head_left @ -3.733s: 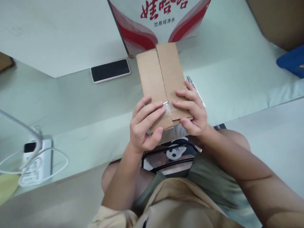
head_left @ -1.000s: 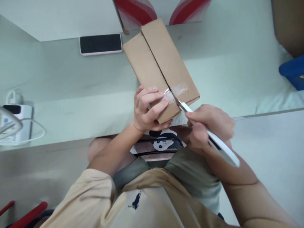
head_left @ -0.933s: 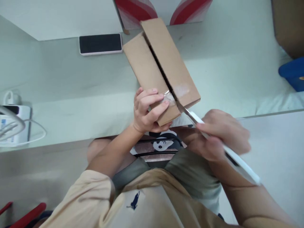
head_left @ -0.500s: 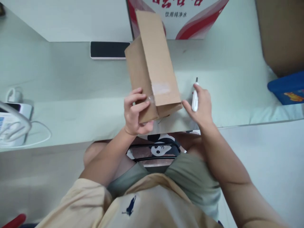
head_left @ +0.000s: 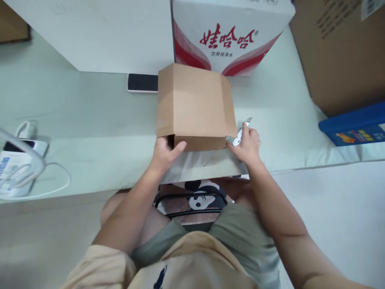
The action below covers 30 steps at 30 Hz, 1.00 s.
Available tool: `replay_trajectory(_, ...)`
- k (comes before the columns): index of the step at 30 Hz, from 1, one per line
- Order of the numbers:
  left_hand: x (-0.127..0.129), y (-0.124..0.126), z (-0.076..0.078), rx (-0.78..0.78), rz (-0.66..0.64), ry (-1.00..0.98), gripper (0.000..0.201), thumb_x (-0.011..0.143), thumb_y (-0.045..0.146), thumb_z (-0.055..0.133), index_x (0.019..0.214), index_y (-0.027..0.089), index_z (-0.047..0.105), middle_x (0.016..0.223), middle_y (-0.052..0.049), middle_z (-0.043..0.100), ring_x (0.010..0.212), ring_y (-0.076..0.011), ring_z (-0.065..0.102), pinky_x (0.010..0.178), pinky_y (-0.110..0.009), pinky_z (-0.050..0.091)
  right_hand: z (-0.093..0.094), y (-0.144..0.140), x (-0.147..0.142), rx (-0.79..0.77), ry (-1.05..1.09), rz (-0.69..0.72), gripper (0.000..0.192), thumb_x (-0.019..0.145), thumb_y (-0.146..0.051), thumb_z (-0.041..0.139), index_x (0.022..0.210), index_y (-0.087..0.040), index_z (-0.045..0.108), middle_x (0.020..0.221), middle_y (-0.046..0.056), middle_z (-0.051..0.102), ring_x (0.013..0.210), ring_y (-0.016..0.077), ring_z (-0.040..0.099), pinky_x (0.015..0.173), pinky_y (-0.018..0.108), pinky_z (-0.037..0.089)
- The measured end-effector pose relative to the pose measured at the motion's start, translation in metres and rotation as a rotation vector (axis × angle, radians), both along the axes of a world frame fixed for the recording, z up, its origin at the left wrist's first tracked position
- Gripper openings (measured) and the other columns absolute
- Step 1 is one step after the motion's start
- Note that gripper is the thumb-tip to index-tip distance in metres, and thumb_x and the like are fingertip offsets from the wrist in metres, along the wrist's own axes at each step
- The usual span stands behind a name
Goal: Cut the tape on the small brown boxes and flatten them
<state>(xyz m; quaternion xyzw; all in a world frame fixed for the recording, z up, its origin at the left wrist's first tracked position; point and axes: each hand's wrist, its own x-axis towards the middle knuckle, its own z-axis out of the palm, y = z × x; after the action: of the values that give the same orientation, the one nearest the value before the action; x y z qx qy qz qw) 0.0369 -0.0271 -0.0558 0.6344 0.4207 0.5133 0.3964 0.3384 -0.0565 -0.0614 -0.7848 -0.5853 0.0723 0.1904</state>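
Note:
A brown cardboard box (head_left: 198, 102) stands on the pale green table in front of me, with flaps sticking out at its left and right sides. At its near left corner my left hand (head_left: 167, 152) grips it, the thumb on the near side and the other fingers hidden behind the cardboard. My right hand (head_left: 247, 144) is closed round a white utility knife (head_left: 238, 138), whose metal blade points up and away. That hand is right beside the box's near right corner; whether it touches the corner is hard to tell.
Behind the box are a white and red carton (head_left: 228, 40) and a dark-topped flat device (head_left: 142, 82). A larger brown carton (head_left: 343, 60) and a blue box (head_left: 355, 124) stand at the right. A white device with a cable (head_left: 22, 164) lies at the left.
The box has turned from tilted to level, with a broad face now upward. My left hand shifted to its near left corner. The knife in my right hand moved slightly left and leans more.

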Motion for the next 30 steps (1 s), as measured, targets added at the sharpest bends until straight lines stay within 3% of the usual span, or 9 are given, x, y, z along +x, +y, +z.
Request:
replay_trajectory(5,0.002,0.003,0.008,-0.156,0.007,-0.113,0.066,0.072,0.066,0.081,0.114,0.017,0.065,0.115,-0.017,0.075,0.111,-0.0298,0.074,0.096,-0.043,0.062,0.007,-0.002,0.006,-0.095,0.074,0.020,0.108,0.061,-0.054,0.072,0.158,-0.021,0.035,0.140,0.022,0.049,0.135,0.0457,0.043,0.110,0.071,0.037)
replay_trajectory(8,0.001,0.004,0.008,-0.173,0.000,-0.109,0.066,0.071,0.065,0.083,0.114,0.017,0.067,0.117,-0.017,0.075,0.114,-0.0309,0.073,0.099,-0.045,0.061,0.014,-0.006,0.011,-0.082,0.124,0.095,0.095,0.064,-0.044,0.068,0.152,-0.019,0.045,0.151,0.022,0.043,0.145,0.0449,0.037,0.117,0.067,0.035)
replay_trajectory(10,0.001,0.005,0.007,-0.172,-0.008,-0.103,0.068,0.069,0.066,0.083,0.114,0.017,0.067,0.115,-0.017,0.076,0.116,-0.0319,0.073,0.100,-0.046,0.061,0.019,-0.008,0.011,0.003,0.178,0.225,0.081,0.067,-0.039,0.063,0.145,-0.019,0.053,0.153,0.020,0.045,0.150,0.0426,0.035,0.122,0.067,0.030)
replay_trajectory(12,0.002,0.005,0.005,-0.163,-0.012,-0.083,0.069,0.067,0.067,0.084,0.113,0.017,0.068,0.112,-0.017,0.077,0.116,-0.0328,0.073,0.100,-0.047,0.061,0.022,-0.012,0.006,0.097,0.272,0.381,0.066,0.072,-0.036,0.059,0.135,-0.020,0.059,0.148,0.018,0.054,0.147,0.0387,0.042,0.125,0.066,0.028)
replay_trajectory(15,0.004,0.007,0.001,-0.135,-0.049,-0.060,0.069,0.067,0.068,0.083,0.112,0.018,0.068,0.113,-0.017,0.076,0.112,-0.0333,0.074,0.100,-0.048,0.061,0.024,-0.016,-0.006,0.173,0.460,0.486,0.039,0.077,-0.035,0.063,0.114,-0.022,0.066,0.125,0.013,0.069,0.125,0.0328,0.063,0.113,0.059,0.046)
replay_trajectory(19,0.001,0.012,-0.003,-0.098,-0.133,-0.078,0.069,0.071,0.070,0.079,0.118,0.020,0.066,0.117,-0.016,0.075,0.116,-0.0337,0.073,0.099,-0.048,0.062,0.018,-0.022,-0.015,0.209,0.652,0.458,0.023,0.078,-0.040,0.069,0.092,-0.022,0.066,0.091,0.006,0.074,0.091,0.0255,0.071,0.087,0.047,0.059)
replay_trajectory(24,-0.006,0.018,-0.005,-0.144,-0.169,-0.051,0.067,0.072,0.070,0.078,0.115,0.020,0.066,0.113,-0.015,0.075,0.112,-0.0316,0.073,0.097,-0.045,0.061,0.017,-0.023,-0.017,0.275,0.724,0.284,0.032,0.067,-0.043,0.079,0.087,-0.022,0.065,0.084,0.003,0.072,0.077,0.0208,0.067,0.075,0.040,0.058)
replay_trajectory(27,-0.006,0.019,-0.006,-0.192,-0.081,0.021,0.072,0.068,0.070,0.081,0.114,0.018,0.066,0.116,-0.017,0.074,0.116,-0.0328,0.071,0.101,-0.047,0.058,0.025,-0.023,-0.020,0.299,0.740,0.140,0.031,0.064,-0.044,0.080,0.080,-0.022,0.063,0.077,0.002,0.071,0.070,0.0188,0.065,0.066,0.035,0.055)
replay_trajectory(30,-0.003,0.020,-0.004,-0.190,0.070,0.009,0.085,0.056,0.070,0.088,0.118,0.018,0.061,0.119,-0.016,0.071,0.118,-0.0327,0.068,0.104,-0.047,0.055,0.032,-0.024,-0.024,0.296,0.717,0.099,0.028,0.065,-0.043,0.078,0.071,-0.022,0.061,0.068,0.001,0.068,0.064,0.0179,0.062,0.058,0.032,0.051)
